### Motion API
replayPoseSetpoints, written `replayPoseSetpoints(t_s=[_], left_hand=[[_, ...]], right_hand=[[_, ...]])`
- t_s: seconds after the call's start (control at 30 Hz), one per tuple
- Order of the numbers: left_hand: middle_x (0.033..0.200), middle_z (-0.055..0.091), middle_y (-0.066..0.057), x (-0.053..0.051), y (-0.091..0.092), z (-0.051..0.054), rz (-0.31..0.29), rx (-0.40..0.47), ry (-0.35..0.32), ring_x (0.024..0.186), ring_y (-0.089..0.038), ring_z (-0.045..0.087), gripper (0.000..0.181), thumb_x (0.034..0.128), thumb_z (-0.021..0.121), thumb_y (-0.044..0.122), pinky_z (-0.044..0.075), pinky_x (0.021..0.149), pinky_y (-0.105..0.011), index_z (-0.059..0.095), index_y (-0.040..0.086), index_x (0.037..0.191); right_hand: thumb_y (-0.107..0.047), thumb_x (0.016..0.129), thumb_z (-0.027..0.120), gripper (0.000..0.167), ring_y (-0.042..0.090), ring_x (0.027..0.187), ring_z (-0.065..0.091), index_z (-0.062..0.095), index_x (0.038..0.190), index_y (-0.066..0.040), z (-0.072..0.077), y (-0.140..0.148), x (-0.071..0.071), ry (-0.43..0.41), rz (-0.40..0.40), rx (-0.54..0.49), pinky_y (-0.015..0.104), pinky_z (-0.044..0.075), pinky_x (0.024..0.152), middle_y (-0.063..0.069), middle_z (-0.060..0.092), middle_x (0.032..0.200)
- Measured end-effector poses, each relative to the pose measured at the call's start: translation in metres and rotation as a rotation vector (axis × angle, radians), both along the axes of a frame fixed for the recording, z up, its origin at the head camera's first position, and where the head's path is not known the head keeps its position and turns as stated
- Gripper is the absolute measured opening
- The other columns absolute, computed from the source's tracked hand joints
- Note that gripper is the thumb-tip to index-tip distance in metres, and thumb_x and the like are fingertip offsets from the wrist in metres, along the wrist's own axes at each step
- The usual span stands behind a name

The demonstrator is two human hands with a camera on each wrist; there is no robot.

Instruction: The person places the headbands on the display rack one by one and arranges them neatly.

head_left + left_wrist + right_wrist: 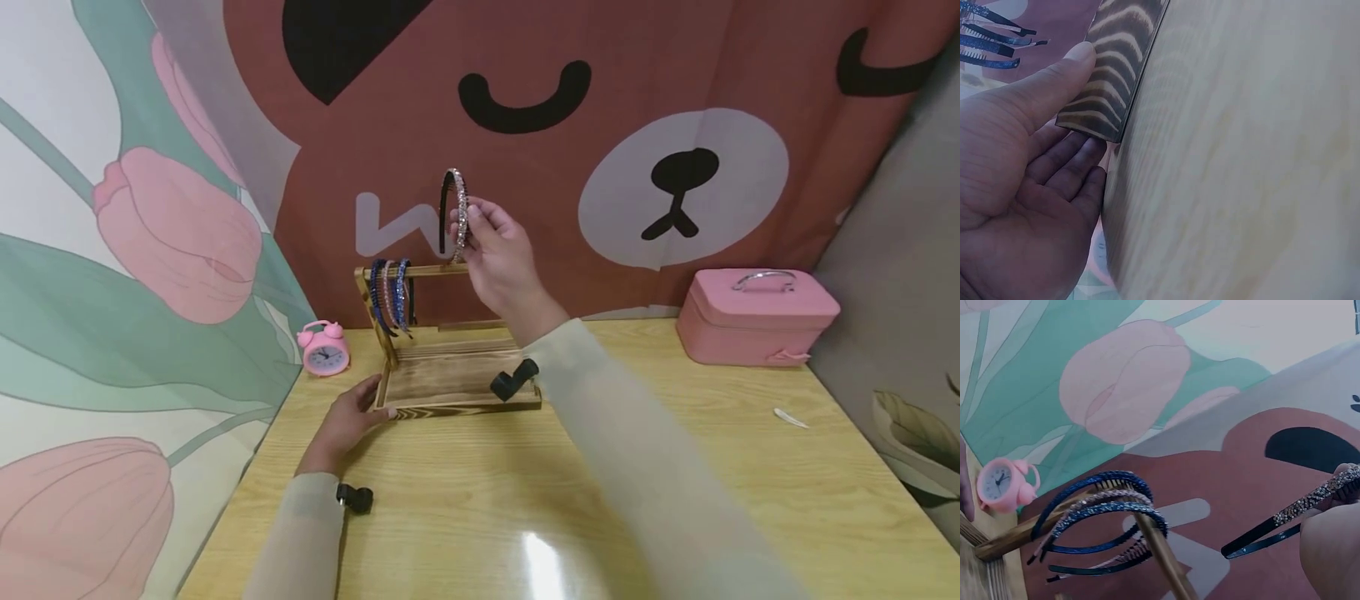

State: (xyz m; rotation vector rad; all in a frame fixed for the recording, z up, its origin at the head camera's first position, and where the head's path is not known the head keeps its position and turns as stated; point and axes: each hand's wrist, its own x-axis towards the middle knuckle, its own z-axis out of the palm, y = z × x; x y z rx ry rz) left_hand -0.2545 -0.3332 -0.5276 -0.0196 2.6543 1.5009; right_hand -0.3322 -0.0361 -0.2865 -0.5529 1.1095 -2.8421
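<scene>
My right hand (504, 262) pinches a headband (461, 212) covered in silvery rhinestones. It is held upright just above the top bar of a wooden headband stand (450, 373). In the right wrist view the headband's dark end (1247, 537) points left, and the hand (1335, 550) shows only partly. Several glittery headbands (1110, 509), in dark blue, pink and bright blue, hang at the bar's left end. My left hand (347, 427) holds the front left corner of the stand's tray base, its thumb on the striped front edge (1113, 81) and its fingers around the end.
A pink alarm clock (326, 348) stands left of the stand. On the right sit a pink case (757, 321) with a metal handle and a small white object (791, 418). A bear-print curtain (540, 167) hangs behind the wooden table (480, 500).
</scene>
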Motion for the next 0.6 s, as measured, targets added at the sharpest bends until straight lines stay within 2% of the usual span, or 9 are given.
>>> replayPoseSetpoints(t_s=[0.23, 0.3, 0.47, 0.6], left_hand=[[0.173, 0.038, -0.024, 0.001, -0.003, -0.003, -0.004, 0.003, 0.004, 0.16, -0.042, 0.039, 0.086, 0.102, 0.08, 0.019, 0.036, 0.131, -0.054, 0.032, 0.002, 0.171], [0.173, 0.038, -0.024, 0.001, -0.003, -0.005, -0.009, 0.002, 0.009, 0.16, -0.042, 0.039, 0.086, 0.1021, 0.08, 0.019, 0.035, 0.131, -0.055, 0.032, 0.002, 0.171], [0.173, 0.04, -0.023, -0.002, -0.004, -0.006, -0.009, -0.021, 0.008, 0.16, -0.041, 0.04, 0.087, 0.1014, 0.081, 0.022, 0.034, 0.132, -0.055, 0.033, 0.003, 0.171], [0.173, 0.041, -0.022, -0.005, -0.005, -0.005, -0.001, -0.044, 0.001, 0.16, -0.041, 0.041, 0.087, 0.1008, 0.082, 0.024, 0.033, 0.132, -0.055, 0.033, 0.004, 0.171]], right_hand=[[-0.008, 0.115, 0.051, 0.015, 0.021, 0.112, 0.064, 0.065, 0.12, -0.004, -0.014, -0.021, -0.011, -0.044, 0.013, 0.076, 0.027, 0.058, 0.096, 0.019, 0.061, 0.137], [-0.007, 0.115, 0.051, 0.015, 0.021, 0.11, 0.063, 0.065, 0.12, -0.005, -0.019, -0.023, -0.015, -0.051, 0.01, 0.084, 0.027, 0.057, 0.094, 0.02, 0.062, 0.135], [-0.007, 0.114, 0.053, 0.014, 0.022, 0.108, 0.065, 0.066, 0.118, -0.004, -0.028, -0.028, -0.022, -0.065, 0.001, 0.088, 0.024, 0.059, 0.089, 0.012, 0.066, 0.12], [-0.007, 0.114, 0.053, 0.015, 0.023, 0.108, 0.064, 0.066, 0.122, -0.002, -0.038, -0.036, -0.023, -0.086, 0.005, 0.119, 0.026, 0.058, 0.092, 0.015, 0.066, 0.121]])
